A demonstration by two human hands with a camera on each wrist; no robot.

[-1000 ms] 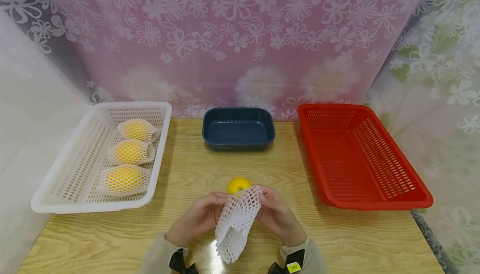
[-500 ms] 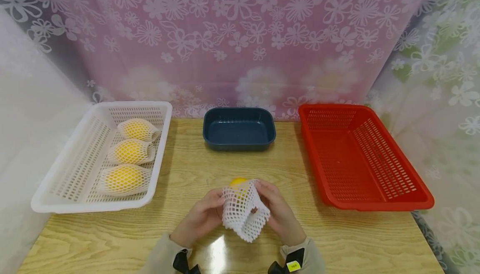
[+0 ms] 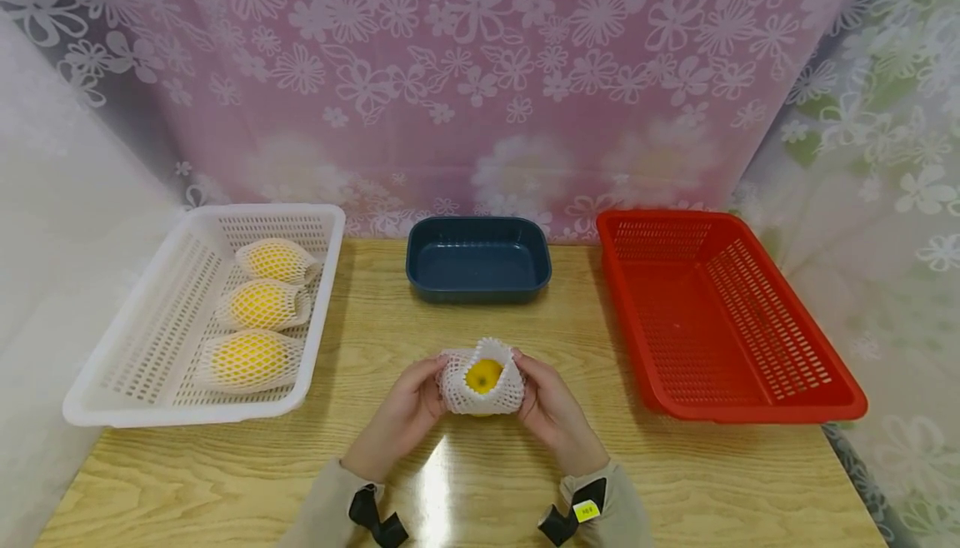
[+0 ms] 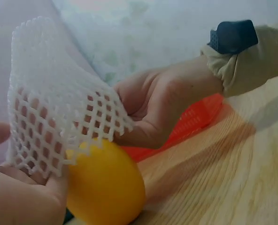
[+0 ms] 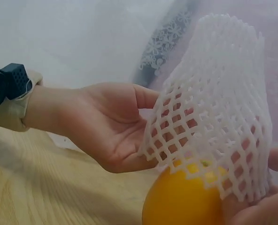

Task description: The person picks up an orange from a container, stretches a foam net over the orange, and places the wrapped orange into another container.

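A smooth yellow fruit stands on the table, its top showing through the opening of a white foam fruit net. My left hand pinches the net on its left side. On the opposite side the fingers of my right hand grip it, some of them inside the mesh. The left wrist view has the net's lower edge touching the upper part of the fruit, with most of the net standing above it. In the right wrist view the lower body of the fruit is uncovered.
At the left, a white basket holds several yellow fruits in foam nets. A dark blue tray stands at the back middle, and a red basket at the right. Wood-grain table lies under everything.
The net has swung up from hanging toward me beside the fruit to standing over its top. Both hands have moved slightly away from me with it.
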